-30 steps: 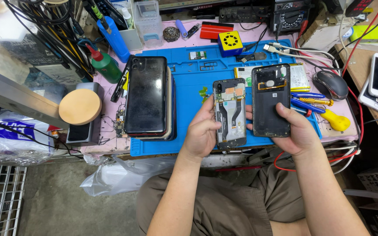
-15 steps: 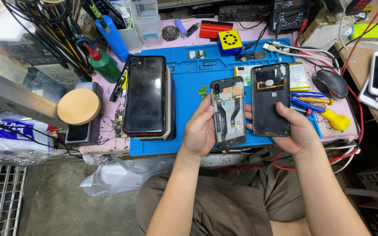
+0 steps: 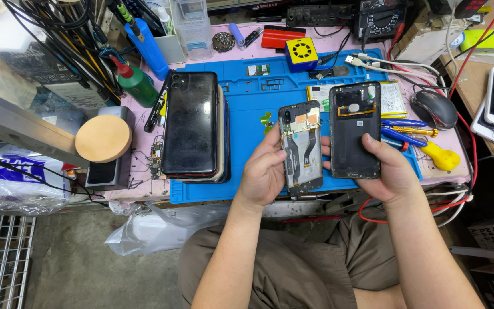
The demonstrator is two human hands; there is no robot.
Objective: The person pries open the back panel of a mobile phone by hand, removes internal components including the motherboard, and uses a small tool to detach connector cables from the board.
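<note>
Both hands unmoved | left (image 3: pixel 264 171) grips opened phone (image 3: pixel 301 146) | right (image 3: pixel 387 169) grips back cover (image 3: pixel 355 130)

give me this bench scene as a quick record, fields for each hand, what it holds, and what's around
left hand: grips an opened phone body, its inner parts and flex cable facing up
right hand: grips a black phone back cover, its inner side up
relation: the two pieces are side by side, just apart, above the blue work mat
left of hands: stack of black phones on the mat's edge
right of hands: screwdrivers, yellow tool, black mouse
far left: round tan disc, green bottle
</note>
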